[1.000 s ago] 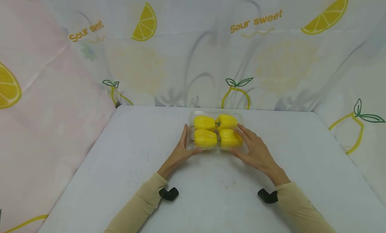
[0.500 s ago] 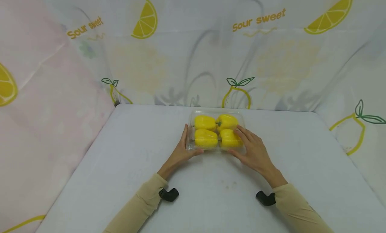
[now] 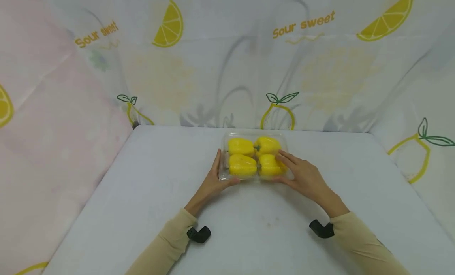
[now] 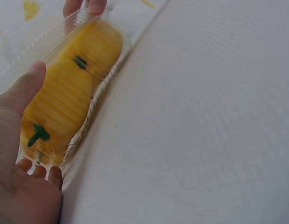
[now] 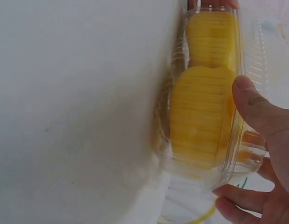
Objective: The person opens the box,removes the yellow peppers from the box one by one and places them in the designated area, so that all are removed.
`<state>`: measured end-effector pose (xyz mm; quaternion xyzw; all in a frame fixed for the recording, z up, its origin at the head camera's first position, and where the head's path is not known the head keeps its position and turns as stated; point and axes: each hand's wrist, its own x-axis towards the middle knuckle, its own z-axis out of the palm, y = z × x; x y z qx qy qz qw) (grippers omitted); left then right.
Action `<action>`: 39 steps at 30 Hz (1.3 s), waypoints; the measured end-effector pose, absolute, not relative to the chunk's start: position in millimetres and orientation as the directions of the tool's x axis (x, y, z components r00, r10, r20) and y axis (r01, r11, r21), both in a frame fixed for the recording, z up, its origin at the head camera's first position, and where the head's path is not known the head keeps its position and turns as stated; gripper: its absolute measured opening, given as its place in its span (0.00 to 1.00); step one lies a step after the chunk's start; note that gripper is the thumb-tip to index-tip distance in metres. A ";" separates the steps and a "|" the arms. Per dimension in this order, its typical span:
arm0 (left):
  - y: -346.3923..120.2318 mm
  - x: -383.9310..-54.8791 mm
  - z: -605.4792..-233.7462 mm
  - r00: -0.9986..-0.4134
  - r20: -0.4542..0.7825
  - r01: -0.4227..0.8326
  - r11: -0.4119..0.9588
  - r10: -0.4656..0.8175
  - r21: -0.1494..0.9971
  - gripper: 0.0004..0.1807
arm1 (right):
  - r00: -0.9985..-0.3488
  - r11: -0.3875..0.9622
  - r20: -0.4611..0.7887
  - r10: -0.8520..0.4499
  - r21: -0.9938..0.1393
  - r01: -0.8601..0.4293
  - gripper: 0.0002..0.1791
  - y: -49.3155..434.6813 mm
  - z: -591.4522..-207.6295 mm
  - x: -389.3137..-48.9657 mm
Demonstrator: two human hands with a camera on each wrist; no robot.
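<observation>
Several yellow bell peppers [image 3: 242, 165] with green stems lie in a clear plastic box [image 3: 254, 134] near the back of the white table. My left hand [image 3: 216, 179] grips the box's left end, thumb along the front and fingers down the side. At the right end, my right hand [image 3: 306, 179] holds the box between thumb and fingers. The left wrist view shows the ribbed wall over the peppers [image 4: 65, 95], with the left fingertips at the end corner. In the right wrist view, the thumb of the right hand [image 5: 270, 126] presses the box's rim [image 5: 236, 135].
The white table [image 3: 170, 156] ends at a hanging cloth [image 3: 213, 69] printed with lemons, which also runs along both sides. A black curved piece [image 3: 199, 234] sits at the left wrist, and a similar black piece [image 3: 321, 228] at the right.
The right hand and forearm have shifted slightly outward to the right. The left hand stays at its end of the box. The head view has moved a little.
</observation>
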<state>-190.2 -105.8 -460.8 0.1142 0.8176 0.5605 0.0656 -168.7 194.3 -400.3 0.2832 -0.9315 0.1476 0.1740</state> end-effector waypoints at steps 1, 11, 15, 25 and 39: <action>-105.2 -189.7 -461.2 -0.965 0.018 0.112 0.349 0.260 0.930 0.66 | -0.779 0.795 0.396 -0.486 -0.169 -0.582 0.37 195.6 -399.1 -168.4; -100.7 -188.3 -464.2 -0.968 0.019 0.111 0.359 0.250 0.927 0.65 | -0.743 0.776 0.389 -0.544 -0.102 -0.622 0.36 202.9 -400.8 -165.5; -99.5 -185.7 -466.4 -0.967 0.002 0.096 0.360 0.254 0.928 0.64 | -0.724 0.762 0.391 -0.569 -0.079 -0.642 0.36 205.6 -403.3 -163.9; -99.3 -184.5 -458.3 -0.965 0.023 0.112 0.328 0.263 0.938 0.64 | -0.677 0.737 0.435 -0.594 -0.044 -0.675 0.36 206.9 -404.3 -166.1; -101.2 -186.5 -464.4 -0.971 0.079 0.139 0.263 0.226 0.955 0.64 | -0.654 0.710 0.422 -0.627 -0.036 -0.704 0.33 205.6 -396.6 -173.0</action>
